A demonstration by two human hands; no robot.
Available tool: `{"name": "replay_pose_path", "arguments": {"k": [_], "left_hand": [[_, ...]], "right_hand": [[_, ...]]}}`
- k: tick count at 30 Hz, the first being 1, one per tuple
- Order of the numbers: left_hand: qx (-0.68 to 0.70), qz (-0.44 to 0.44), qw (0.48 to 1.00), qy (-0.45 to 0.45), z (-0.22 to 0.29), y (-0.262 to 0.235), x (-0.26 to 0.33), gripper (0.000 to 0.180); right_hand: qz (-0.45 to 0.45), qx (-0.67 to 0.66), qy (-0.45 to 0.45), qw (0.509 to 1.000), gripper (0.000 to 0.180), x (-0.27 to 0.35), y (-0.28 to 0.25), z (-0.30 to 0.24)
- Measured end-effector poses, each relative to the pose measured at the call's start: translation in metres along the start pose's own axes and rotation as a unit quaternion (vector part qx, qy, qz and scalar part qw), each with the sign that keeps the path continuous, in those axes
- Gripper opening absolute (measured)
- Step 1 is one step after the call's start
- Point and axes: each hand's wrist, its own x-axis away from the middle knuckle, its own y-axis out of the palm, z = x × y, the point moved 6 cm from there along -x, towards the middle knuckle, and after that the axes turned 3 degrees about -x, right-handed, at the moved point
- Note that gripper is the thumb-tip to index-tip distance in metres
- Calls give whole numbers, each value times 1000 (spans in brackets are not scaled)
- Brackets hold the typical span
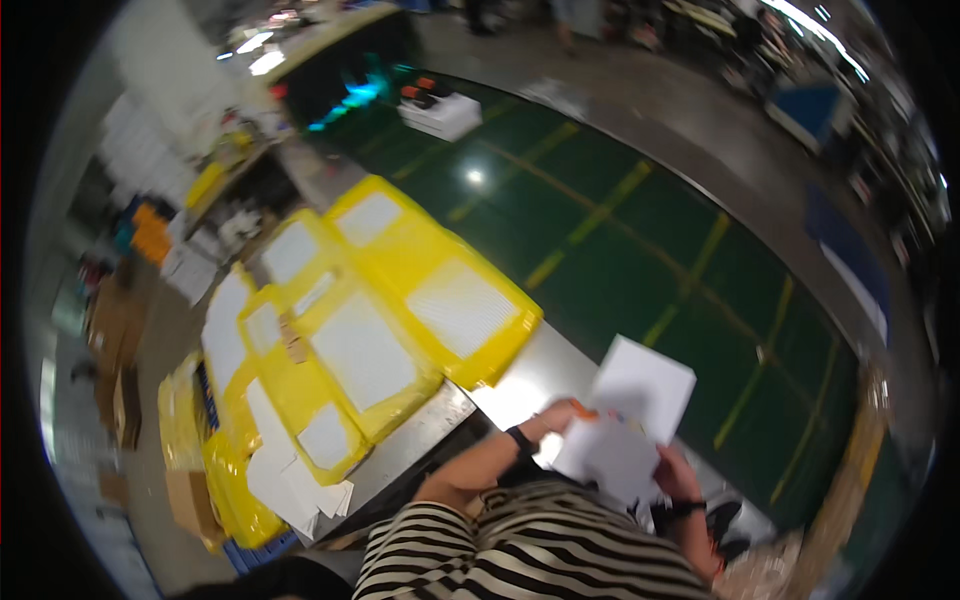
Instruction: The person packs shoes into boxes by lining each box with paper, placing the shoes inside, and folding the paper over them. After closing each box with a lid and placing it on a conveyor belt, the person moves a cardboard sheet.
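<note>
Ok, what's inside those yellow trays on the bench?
The yellow trays hold flat white sheets, one stack each. What lies beneath the sheets is covered, so it cannot be seen.

White sheets (625,440) in both hands

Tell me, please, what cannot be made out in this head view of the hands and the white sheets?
- Right hand fingers: hidden behind the white sheets.
- Left hand grip: blurred by motion, fingertips hidden behind the sheets.
- Any print on the sheets: too blurred.
- Contents of the yellow trays: only white slabs show, detail too small.
- Far benches: smeared near the fisheye rim.
</note>
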Motion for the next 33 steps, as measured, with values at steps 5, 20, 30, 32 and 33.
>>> {"name": "replay_pose_path", "arguments": {"k": [5, 20, 30, 32, 33], "left_hand": [[-67, 125, 977, -157, 65, -5, 44, 45], [-508, 181, 837, -90, 18, -6, 41, 78], [-538, 237, 807, -46, 10, -3, 23, 71], [-536, 241, 808, -44, 20, -8, 32, 72], [-515, 254, 819, 11, 34, -10, 36, 72]], "right_hand": [[49, 44, -114, 991, 35, -9, 62, -22], [406, 503, -244, 723, 55, 67, 6, -83], [314, 526, -211, 761, 62, 10, -34, 35], [307, 561, -304, 706, 62, 17, 20, -2], [241, 647, -317, 650, 65, 13, 60, -17]]}}
